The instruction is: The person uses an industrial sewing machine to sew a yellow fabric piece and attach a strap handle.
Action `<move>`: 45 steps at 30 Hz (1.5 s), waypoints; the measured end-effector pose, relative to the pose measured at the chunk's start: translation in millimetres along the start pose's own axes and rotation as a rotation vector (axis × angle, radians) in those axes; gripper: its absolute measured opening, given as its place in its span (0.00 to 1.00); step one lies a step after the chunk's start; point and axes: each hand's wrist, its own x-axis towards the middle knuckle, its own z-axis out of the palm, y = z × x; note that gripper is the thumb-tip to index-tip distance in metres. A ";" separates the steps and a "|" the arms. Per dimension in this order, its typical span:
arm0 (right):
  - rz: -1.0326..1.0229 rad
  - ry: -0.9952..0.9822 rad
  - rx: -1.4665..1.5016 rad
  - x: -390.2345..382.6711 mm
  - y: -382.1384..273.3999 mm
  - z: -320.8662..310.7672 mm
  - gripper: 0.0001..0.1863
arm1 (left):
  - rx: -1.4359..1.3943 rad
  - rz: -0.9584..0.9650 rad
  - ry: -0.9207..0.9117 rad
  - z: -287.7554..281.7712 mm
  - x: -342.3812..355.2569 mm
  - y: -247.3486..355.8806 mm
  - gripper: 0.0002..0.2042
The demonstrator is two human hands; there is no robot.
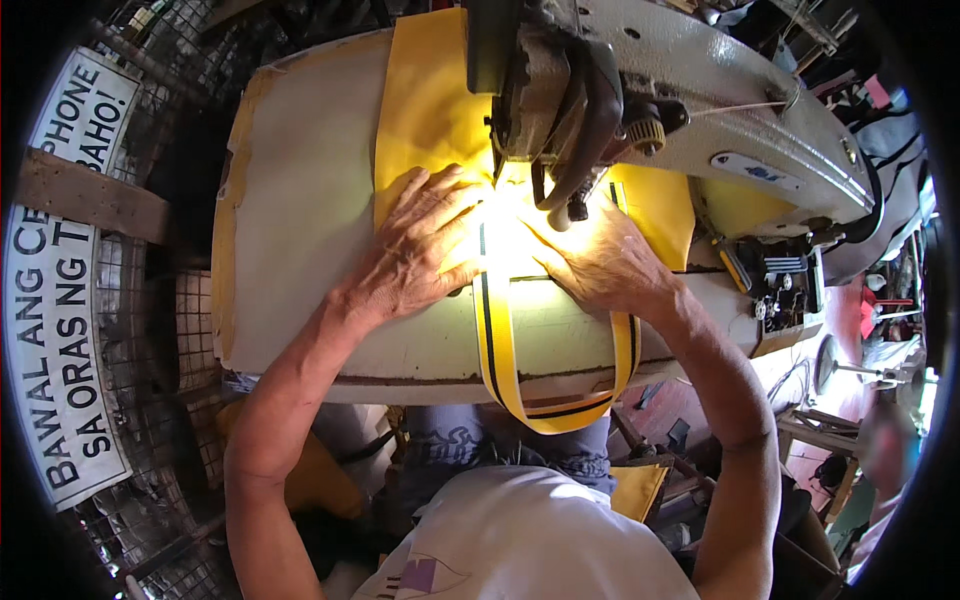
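Note:
A yellow fabric panel (430,110) lies on the pale table under the head of a sewing machine (560,110). My left hand (420,245) rests flat on the panel's near edge, left of the needle area, fingers spread. My right hand (610,260) presses down on the yellow material to the right of the needle, its fingers stretched out and partly washed out by the lamp's glare. Between my hands, a yellow strap (545,418) with a black stripe loops over the table's front edge. Glare hides the needle and the stitching spot.
The pale worktable (300,200) has a worn edge. At its right stand a small yellow-handled tool (733,265) and a metal bobbin-winding part (780,300). A wire mesh with a white lettered sign (70,370) is on the left. A fan (828,362) stands farther right.

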 end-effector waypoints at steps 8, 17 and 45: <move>0.138 0.206 0.043 -31.0 -27.0 -50.6 0.20 | 0.003 -0.057 -0.021 -1.8 4.6 0.3 0.24; 0.530 0.532 -0.615 -168.1 103.1 -229.0 0.19 | -0.012 -0.088 -0.021 -0.5 2.6 -6.4 0.28; 1.063 0.434 0.626 -213.1 315.9 -231.5 0.21 | -0.016 -0.057 -0.070 -0.9 7.6 -15.2 0.26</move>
